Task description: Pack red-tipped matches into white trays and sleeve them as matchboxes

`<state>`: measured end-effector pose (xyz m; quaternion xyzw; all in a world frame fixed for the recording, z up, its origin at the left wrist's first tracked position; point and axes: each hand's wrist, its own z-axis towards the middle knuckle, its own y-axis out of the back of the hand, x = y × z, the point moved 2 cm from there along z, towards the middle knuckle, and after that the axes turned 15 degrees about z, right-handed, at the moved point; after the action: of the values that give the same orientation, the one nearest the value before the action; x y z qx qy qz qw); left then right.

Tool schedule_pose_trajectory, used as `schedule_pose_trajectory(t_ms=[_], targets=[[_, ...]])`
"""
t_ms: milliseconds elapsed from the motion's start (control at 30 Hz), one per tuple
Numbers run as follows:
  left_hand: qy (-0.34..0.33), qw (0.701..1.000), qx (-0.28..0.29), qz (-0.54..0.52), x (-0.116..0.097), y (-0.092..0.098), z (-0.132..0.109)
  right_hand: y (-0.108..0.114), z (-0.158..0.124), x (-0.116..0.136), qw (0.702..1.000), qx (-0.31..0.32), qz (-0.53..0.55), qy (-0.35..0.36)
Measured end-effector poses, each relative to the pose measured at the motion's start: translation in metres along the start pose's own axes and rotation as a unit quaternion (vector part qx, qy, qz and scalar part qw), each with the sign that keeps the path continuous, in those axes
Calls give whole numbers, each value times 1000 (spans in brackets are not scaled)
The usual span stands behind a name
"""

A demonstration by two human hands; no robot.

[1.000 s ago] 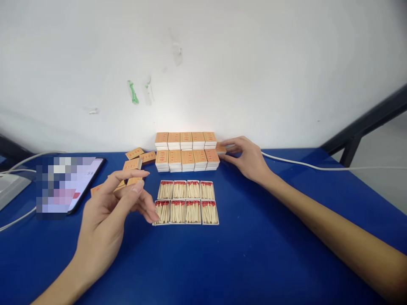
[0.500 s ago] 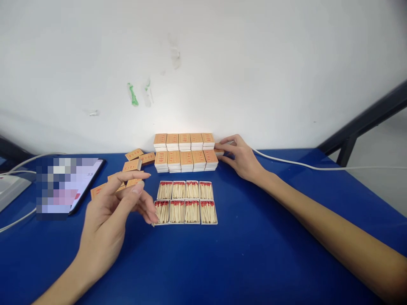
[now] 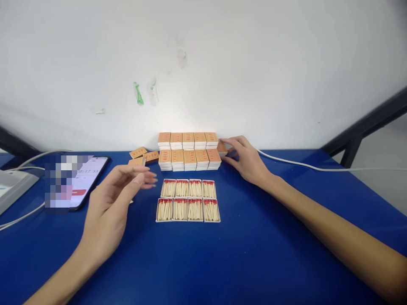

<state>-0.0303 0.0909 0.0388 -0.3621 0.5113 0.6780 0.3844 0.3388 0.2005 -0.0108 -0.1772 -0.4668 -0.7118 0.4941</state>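
Several open trays of red-tipped matches [image 3: 188,209] lie in two rows on the blue table. Behind them, closed orange matchboxes [image 3: 190,160] are stacked in two rows against the wall. My right hand [image 3: 246,159] has its thumb and fingers around another orange matchbox [image 3: 221,148] at the right end of the stacks. Left of the trays hovers my left hand [image 3: 116,197], fingers apart, with nothing in it. Loose orange matchboxes [image 3: 138,153] lie beyond it, some partly hidden by the hand.
A phone [image 3: 90,178] lies at the left on the blue table [image 3: 203,262]. Beside it are white cables and a white device [image 3: 19,186]. Another white cable [image 3: 292,162] runs along the back right. Dark metal bars stand at both sides.
My left hand has drawn back from the front left match tray, its fingers now up and clear of it. The view has shifted slightly. My right hand stays at the matchbox by the stacks.
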Motion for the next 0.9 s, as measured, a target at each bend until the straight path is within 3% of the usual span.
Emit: schedule_pose_trajectory(t_ms=[233,400,600,900], targets=[[39,997,38,-60,5,-2,14,5,-32,40,989,-86,71,-99],[124,981,113,-92,0,-16,33,-22,-48,64,960,-69,197,-188],[166,964,182,-103,-4,-20,46,-42,-43,85,927,-49,298,-225],[178,961,170,-125,5,-19,48,-48,-40,93,910,-43,336,-237]])
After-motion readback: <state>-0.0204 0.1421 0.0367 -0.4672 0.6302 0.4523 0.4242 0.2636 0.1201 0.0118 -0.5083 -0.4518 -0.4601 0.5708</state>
